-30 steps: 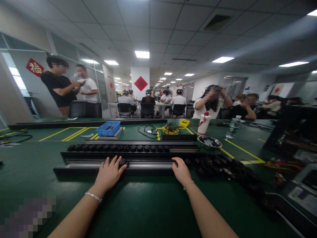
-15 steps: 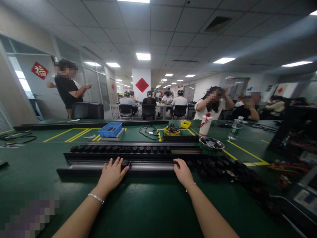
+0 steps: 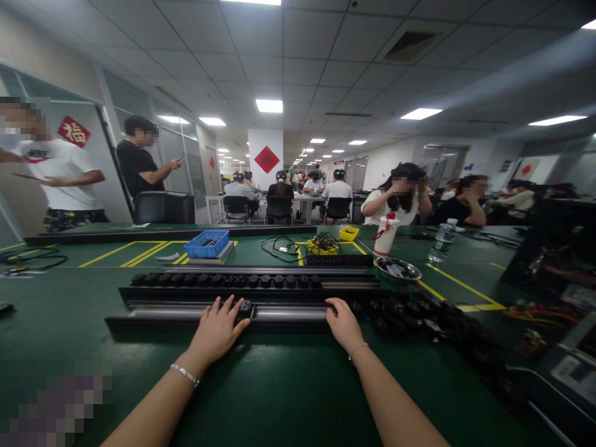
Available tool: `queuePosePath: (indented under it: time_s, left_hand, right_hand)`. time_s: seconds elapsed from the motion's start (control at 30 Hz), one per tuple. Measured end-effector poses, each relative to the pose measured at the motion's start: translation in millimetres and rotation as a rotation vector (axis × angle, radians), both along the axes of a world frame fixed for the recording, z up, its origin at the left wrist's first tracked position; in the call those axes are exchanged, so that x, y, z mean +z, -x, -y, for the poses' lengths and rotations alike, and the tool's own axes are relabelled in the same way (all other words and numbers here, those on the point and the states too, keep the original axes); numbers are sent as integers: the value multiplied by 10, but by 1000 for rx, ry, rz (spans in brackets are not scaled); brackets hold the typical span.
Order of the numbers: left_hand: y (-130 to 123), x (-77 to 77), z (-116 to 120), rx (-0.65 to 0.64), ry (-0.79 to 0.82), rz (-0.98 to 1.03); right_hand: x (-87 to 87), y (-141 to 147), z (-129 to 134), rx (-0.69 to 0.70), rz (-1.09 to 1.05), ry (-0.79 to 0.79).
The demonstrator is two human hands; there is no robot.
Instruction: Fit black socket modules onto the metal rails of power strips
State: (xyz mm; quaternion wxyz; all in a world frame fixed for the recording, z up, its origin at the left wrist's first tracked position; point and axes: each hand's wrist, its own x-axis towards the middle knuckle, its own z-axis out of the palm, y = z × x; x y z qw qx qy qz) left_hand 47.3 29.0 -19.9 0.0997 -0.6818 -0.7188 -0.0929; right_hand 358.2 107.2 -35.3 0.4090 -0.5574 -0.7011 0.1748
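Note:
A long black channel with a silvery inner strip (image 3: 288,314) lies across the green table in front of me. My left hand (image 3: 218,329) rests on it with its fingers spread, and a small black round module (image 3: 246,308) sits in the channel beside its index finger and thumb. At the channel's right end, my right hand (image 3: 343,321) touches the edge with its fingers bent close together; what they hold, if anything, is hidden. Just behind lies another black channel (image 3: 344,292) bearing a row of several black round modules (image 3: 265,281).
A heap of black modules (image 3: 410,316) lies right of my right hand. Farther back are a metal bowl (image 3: 399,270), a white cup (image 3: 386,236), a bottle (image 3: 442,241), a blue bin (image 3: 207,244) and cables (image 3: 282,248). Dark equipment (image 3: 577,366) stands at right.
My left hand has moved slightly right along the channel, and the small module beside it has shifted right too. My right hand has stayed put. A person in white has appeared at far left.

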Motion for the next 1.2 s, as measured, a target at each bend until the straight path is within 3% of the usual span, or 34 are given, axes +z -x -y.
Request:
queuePosePath:
  time_s: [0.9,1.2]
  left_hand:
    - [-7,-22,-16,-122,-17,48]
    - [-167,-69,5,-156,-57,-32]
  right_hand:
    - [3,-4,9,-1,-10,-9]
    - [-1,-10,-2,-3,-13,-13]
